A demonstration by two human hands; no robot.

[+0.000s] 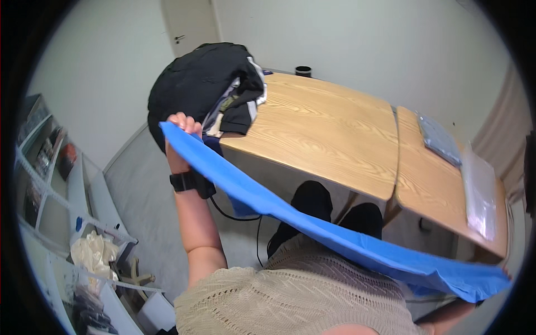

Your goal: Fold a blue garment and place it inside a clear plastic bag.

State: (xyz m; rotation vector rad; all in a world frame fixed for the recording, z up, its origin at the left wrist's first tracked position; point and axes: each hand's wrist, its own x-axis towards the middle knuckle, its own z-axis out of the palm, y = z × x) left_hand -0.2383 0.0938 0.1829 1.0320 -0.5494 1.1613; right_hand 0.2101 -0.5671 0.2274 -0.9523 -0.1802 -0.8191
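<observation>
A long blue cloth [301, 223] is stretched slantwise across my front, from upper left to lower right; what kind of article it is cannot be told. My left hand [185, 124], raised near the pile of clothes, is closed round its upper left end. At the far right rim, only a sliver of my right hand [507, 272] shows by the cloth's other end; that end is held up there, so the hand grips it, though its fingers are mostly hidden. A fold of the cloth hangs below its middle.
Dark clothes [204, 78] are heaped at the left end of the wooden table [329, 128]. Clear plastic bags [480, 192] and a bagged bluish item [438, 138] lie on the adjoining right table. Shelves [50, 190] stand at left. A black cable [259, 240] hangs from my left wrist.
</observation>
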